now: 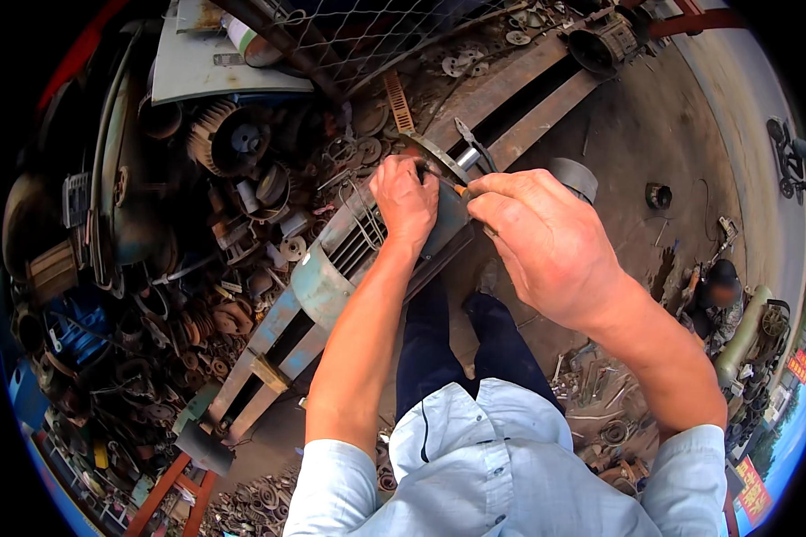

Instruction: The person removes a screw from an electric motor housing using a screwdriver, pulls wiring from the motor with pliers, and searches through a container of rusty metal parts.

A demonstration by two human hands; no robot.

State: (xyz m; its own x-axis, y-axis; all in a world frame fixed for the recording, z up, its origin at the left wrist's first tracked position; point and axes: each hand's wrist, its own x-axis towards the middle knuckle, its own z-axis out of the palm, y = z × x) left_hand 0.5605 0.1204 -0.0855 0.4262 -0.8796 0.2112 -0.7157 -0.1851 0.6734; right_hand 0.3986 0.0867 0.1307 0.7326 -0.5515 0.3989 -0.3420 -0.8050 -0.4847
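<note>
A worn teal motor (pixel 322 285) with a slotted side lies across the steel rails before me. A bright metal shaft (pixel 467 159) sticks out of its far end. My left hand (pixel 406 199) is closed at the motor's end plate, its fingertips curled over the edge; what they grip is hidden. My right hand (pixel 546 237) is pinched close beside it, and a small orange piece (pixel 460 190) shows at its fingertips. The rest of that piece is covered by the fingers. Next to the shaft lie open pliers (pixel 475 145).
Steel rails (pixel 546 112) run from lower left to upper right. Scrap metal parts (pixel 233 313) heap up on the left. A motor housing (pixel 602 45) sits at the rails' far end. A grey cylinder (pixel 573 179) stands beyond my right hand. Another person (pixel 718 291) is low at the right.
</note>
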